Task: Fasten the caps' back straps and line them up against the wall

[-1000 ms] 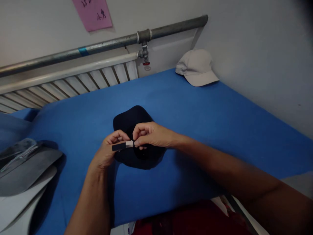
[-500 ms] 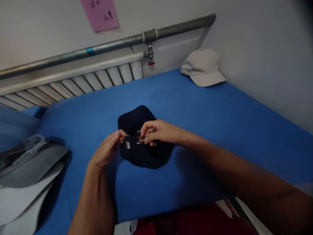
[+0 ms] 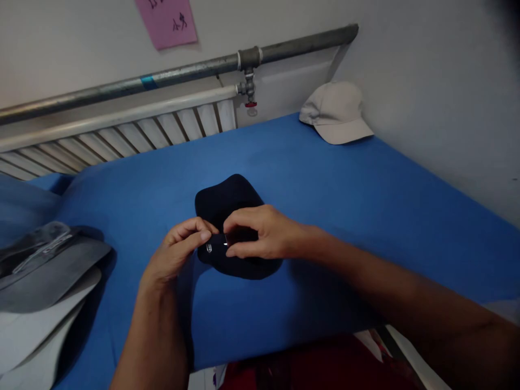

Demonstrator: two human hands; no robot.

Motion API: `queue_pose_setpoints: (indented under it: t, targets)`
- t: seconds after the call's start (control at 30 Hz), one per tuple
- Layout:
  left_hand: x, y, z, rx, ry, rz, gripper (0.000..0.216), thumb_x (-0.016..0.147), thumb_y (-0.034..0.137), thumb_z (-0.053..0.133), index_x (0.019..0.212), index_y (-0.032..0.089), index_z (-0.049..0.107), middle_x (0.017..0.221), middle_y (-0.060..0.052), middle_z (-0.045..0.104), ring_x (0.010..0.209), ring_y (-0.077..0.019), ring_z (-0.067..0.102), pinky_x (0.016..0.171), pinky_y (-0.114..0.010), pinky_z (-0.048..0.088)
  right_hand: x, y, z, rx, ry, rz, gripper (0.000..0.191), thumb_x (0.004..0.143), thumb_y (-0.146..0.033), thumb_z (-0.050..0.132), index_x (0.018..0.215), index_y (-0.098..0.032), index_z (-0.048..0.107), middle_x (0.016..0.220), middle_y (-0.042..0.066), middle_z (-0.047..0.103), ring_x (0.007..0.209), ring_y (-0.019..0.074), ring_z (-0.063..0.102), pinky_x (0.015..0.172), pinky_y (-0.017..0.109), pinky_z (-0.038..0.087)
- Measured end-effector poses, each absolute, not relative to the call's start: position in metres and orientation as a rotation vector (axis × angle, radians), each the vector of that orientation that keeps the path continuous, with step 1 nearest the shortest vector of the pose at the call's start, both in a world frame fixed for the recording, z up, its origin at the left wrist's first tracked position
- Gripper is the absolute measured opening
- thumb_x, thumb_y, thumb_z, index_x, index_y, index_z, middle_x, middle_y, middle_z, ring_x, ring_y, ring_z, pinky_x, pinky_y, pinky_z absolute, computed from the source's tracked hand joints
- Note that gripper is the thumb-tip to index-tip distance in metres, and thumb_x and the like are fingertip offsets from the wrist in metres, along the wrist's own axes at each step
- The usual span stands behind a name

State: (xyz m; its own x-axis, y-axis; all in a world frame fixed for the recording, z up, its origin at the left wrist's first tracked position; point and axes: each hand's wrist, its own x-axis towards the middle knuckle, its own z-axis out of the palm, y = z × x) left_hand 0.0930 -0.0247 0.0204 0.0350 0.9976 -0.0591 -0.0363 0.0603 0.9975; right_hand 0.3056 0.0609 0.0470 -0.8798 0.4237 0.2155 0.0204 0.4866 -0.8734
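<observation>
A black cap (image 3: 231, 192) lies on the blue-covered surface with its inside facing up. My left hand (image 3: 179, 249) is closed, pinching the cap's back strap (image 3: 219, 240) between thumb and fingers at its left end. A small metallic glint shows on the strap. From the right, my right hand (image 3: 272, 233) reaches over the cap's opening. Its thumb and index finger are set at the strap's two edges near the glint, with a gap between them. The other fingers of the right hand are hidden from view.
A beige cap (image 3: 337, 111) sits at the back right by the wall. Several grey and pale caps (image 3: 52, 276) are stacked at the left. Behind the blue surface (image 3: 365, 195) run a metal pipe (image 3: 195, 70) with a red-handled valve (image 3: 251, 104) and a white radiator (image 3: 162, 130).
My right hand has shifted slightly left and down along the strap, and its thumb and index finger have spread wider. The left thumb now presses on top of the strap.
</observation>
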Motion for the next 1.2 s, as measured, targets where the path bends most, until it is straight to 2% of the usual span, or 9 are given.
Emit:
queue_pose_setpoints:
  t: [0.1,0.2,0.47,0.6,0.77,0.9,1.03,1.2]
  targets:
    - [0.092,-0.026,0.023,1.146,1.135,1.15,0.017,0.081,0.03,0.067,0.07,0.018,0.063,0.085,-0.002,0.066,0.076,-0.0124,0.056,0.071,-0.023,0.043,0.305,0.058,0.045,-0.283,-2.408,1.101,0.012,0.083,-0.026,0.065,0.091,-0.02,0.06,0.086,0.001,0.064,0.079,0.0133,0.058,0.074,0.027,0.046]
    - [0.089,-0.028,0.026,1.163,1.105,1.065,0.018,0.084,0.028,0.065,0.07,0.017,0.062,0.089,-0.003,0.067,0.08,-0.0135,0.058,0.074,-0.024,0.044,0.304,0.058,0.041,-0.324,-2.425,1.003,0.009,0.085,-0.026,0.062,0.091,-0.019,0.06,0.083,0.001,0.063,0.076,0.0133,0.058,0.071,0.027,0.045]
    - [0.081,-0.032,0.026,1.194,1.091,1.026,0.016,0.085,0.027,0.064,0.072,0.017,0.063,0.105,-0.005,0.068,0.091,-0.0172,0.059,0.082,-0.028,0.044,0.304,0.06,0.044,-0.378,-2.477,1.034,0.008,0.084,-0.025,0.064,0.085,-0.018,0.06,0.079,-0.001,0.061,0.072,0.0117,0.056,0.068,0.024,0.042]
    - [0.079,-0.033,0.025,1.17,1.144,1.046,0.016,0.082,0.029,0.067,0.071,0.018,0.064,0.104,-0.005,0.069,0.093,-0.0171,0.058,0.083,-0.028,0.043,0.306,0.061,0.046,-0.406,-2.487,1.065,0.007,0.083,-0.024,0.065,0.085,-0.018,0.06,0.08,-0.001,0.061,0.073,0.0119,0.055,0.068,0.024,0.041]
    - [0.078,-0.031,0.025,1.166,1.185,1.0,0.017,0.082,0.028,0.067,0.07,0.018,0.062,0.104,-0.004,0.069,0.093,-0.0172,0.059,0.084,-0.028,0.043,0.305,0.062,0.047,-0.481,-2.453,1.224,0.006,0.081,-0.022,0.065,0.083,-0.019,0.061,0.08,-0.001,0.061,0.072,0.0115,0.055,0.068,0.025,0.042]
    - [0.08,-0.028,0.026,1.184,1.209,0.912,0.019,0.083,0.028,0.066,0.069,0.017,0.061,0.098,-0.004,0.069,0.088,-0.0155,0.06,0.08,-0.026,0.043,0.305,0.066,0.046,-0.595,-2.293,1.607,0.018,0.076,-0.029,0.071,0.089,-0.018,0.063,0.083,0.0,0.062,0.075,0.0116,0.057,0.069,0.025,0.045]
    - [0.08,-0.028,0.027,1.225,1.168,0.925,0.019,0.083,0.028,0.066,0.069,0.017,0.061,0.09,-0.005,0.069,0.086,-0.0162,0.06,0.077,-0.027,0.044,0.305,0.072,0.042,-0.649,-2.176,1.909,0.027,0.078,-0.035,0.068,0.096,-0.017,0.062,0.076,-0.001,0.06,0.064,0.0094,0.055,0.062,0.025,0.046]
    - [0.078,-0.029,0.026,1.229,1.158,0.904,0.017,0.082,0.026,0.068,0.069,0.017,0.062,0.092,-0.005,0.069,0.089,-0.0168,0.06,0.08,-0.029,0.045,0.306,0.076,0.04,-0.659,-2.257,2.01,0.023,0.079,-0.038,0.066,0.085,-0.016,0.066,0.071,-0.002,0.059,0.058,0.0065,0.049,0.055,0.021,0.04]
